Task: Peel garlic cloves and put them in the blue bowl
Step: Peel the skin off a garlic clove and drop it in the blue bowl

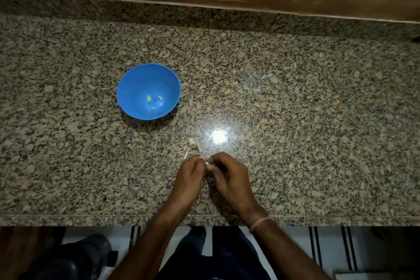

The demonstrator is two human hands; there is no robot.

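A blue bowl [136, 88] stands on the granite counter, left of centre, with three peeled garlic cloves [154, 102] lying in its bottom. A partly broken garlic bulb [192, 143] with a loose strip of papery skin lies just beyond my hands. My left hand [189, 179] and my right hand [229, 177] meet fingertip to fingertip near the counter's front edge. Between them they pinch a small garlic clove [207, 163], of which only a white sliver shows; the rest is hidden by my fingers.
The speckled granite counter [295, 109] runs the full width, with a raised granite lip and wooden panelling behind. A bright lamp reflection sits right of the bulb. Below the front edge I see my legs, a tiled floor and a dark object at lower left.
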